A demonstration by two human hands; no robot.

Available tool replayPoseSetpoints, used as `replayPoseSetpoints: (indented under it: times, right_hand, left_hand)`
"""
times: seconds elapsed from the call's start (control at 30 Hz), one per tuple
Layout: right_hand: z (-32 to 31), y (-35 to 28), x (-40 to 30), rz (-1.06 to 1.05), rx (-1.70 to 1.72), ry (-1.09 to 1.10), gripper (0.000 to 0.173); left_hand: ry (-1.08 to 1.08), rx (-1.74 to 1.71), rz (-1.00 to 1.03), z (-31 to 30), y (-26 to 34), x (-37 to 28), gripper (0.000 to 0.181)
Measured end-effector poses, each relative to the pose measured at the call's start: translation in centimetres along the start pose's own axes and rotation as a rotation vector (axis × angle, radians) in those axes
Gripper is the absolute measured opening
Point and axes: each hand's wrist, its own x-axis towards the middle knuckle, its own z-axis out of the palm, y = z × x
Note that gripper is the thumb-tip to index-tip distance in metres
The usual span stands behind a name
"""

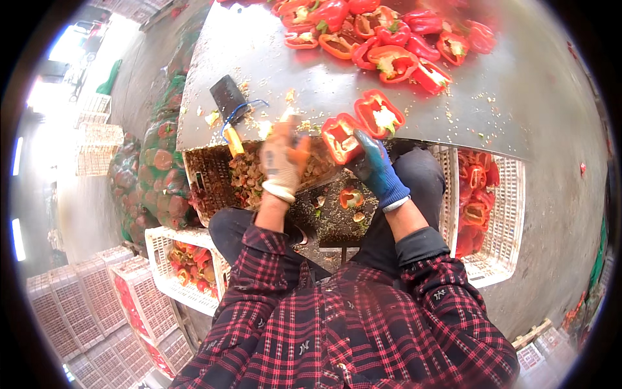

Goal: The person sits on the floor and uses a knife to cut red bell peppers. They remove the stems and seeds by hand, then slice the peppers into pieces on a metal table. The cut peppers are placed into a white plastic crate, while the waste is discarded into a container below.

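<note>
My right hand (pixel 376 165), in a blue knitted glove with a dark coated palm, grips a halved red bell pepper (pixel 335 146) at the table's front edge. The cut face shows its hollow inside. Just beyond it another red pepper half (pixel 379 113), with pale core and green stem, lies on the metal table (pixel 486 126). My left hand (pixel 279 158), in a beige and orange glove, is blurred over a crate of pepper cores (pixel 248 177). Its thumb stands apart, and I see nothing held. To its left are a yellow handle (pixel 234 141) with blue cord and a dark flat rectangular piece (pixel 227 97).
Halved red peppers (pixel 388 44) are heaped at the table's far side; seeds are scattered nearby. White crates of peppers stand at right (pixel 510 219) and left (pixel 160 262). Filled net sacks (pixel 165 170) line the table's left side. Stacked crates (pixel 87 301) stand lower left.
</note>
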Motion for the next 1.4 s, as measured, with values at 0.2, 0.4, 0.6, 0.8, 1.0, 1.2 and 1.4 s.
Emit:
replayPoseSetpoints:
  times: [0.2,0.4,0.6,0.8,1.0,1.2,1.4]
  right_hand:
    - [-0.3,-0.4,1.5,-0.182,-0.498,-0.068,0.032]
    - [-2.6,-0.8,5.3,-0.106,-0.405,-0.094,0.032]
    - [-2.9,0.2,4.5,-0.244,-0.288,-0.198,0.046]
    - [-1.5,-0.6,5.3,-0.042,-0.309,-0.139,0.049]
    - [-3.0,0.3,5.8,0.001,-0.229,-0.068,0.045]
    - [-3.1,-0.2,7.1,0.122,0.118,-0.105,0.047]
    - [-6.2,-0.7,10.4,0.173,-0.189,-0.077,0.032]
  left_hand:
    - [-0.332,-0.284,-0.010,4.5,4.1,-0.5,0.036]
    - [-0.254,-0.968,-0.025,6.0,2.7,0.0,0.026]
    - [-0.131,-0.049,0.373,2.6,1.4,3.4,0.046]
    - [-0.177,0.321,0.659,4.5,2.4,6.1,0.014]
    - [-0.098,0.345,0.104,5.6,-1.9,6.7,0.010]
    - [-0.152,-0.350,-0.279,2.7,-2.1,3.6,0.067]
    - [-0.181,-0.070,-0.060,1.5,0.7,3.8,0.040]
